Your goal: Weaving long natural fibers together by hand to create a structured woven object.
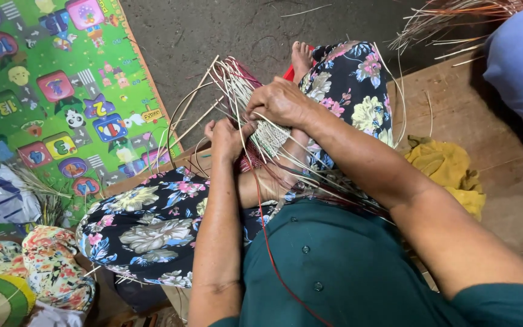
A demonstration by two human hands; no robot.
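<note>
The person is sitting on a wooden platform [503, 163], working a half-woven mat of pale strips [269, 137] that is lying across the floral-trousered lap, close in so both hands can reach it. The left hand [228, 138] is pinching the woven edge, seemingly pinning it flat. The right hand [279, 102] is curling over the far edge, fingers closed on loose strips [225, 79] that are fanning out toward the concrete floor. A yellow cloth [449, 172] is lying at right; a green play mat [62, 91] is spreading at left.
</note>
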